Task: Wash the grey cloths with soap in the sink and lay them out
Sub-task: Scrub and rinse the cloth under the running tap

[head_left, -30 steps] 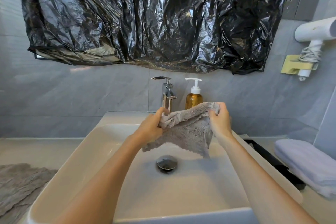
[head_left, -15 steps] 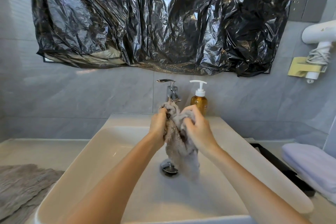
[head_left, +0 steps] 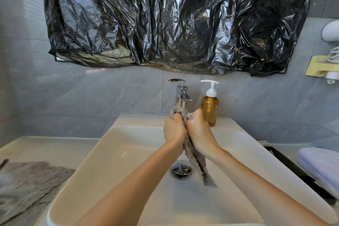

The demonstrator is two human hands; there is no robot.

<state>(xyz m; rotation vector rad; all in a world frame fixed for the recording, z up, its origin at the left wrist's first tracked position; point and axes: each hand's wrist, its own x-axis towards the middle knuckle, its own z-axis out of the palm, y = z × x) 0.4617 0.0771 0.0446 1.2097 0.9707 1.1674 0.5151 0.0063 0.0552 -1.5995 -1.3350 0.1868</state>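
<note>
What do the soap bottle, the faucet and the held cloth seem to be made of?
Soap bottle: probably translucent amber plastic, possibly glass; light glows through it. Faucet: polished chromed metal, with mirror-like reflections. Grey cloth: soft napped fabric, perhaps microfibre; fuzzy surface, hanging limp.

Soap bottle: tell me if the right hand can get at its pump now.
Probably yes: the soap bottle stands just behind the right hand, nothing between, but that hand grips the grey cloth and must release it.

Fuzzy grey cloth [head_left: 194, 154], glossy white sink [head_left: 113, 154], polished metal tap [head_left: 181, 97], crinkled shiny black plastic [head_left: 176, 20].
</note>
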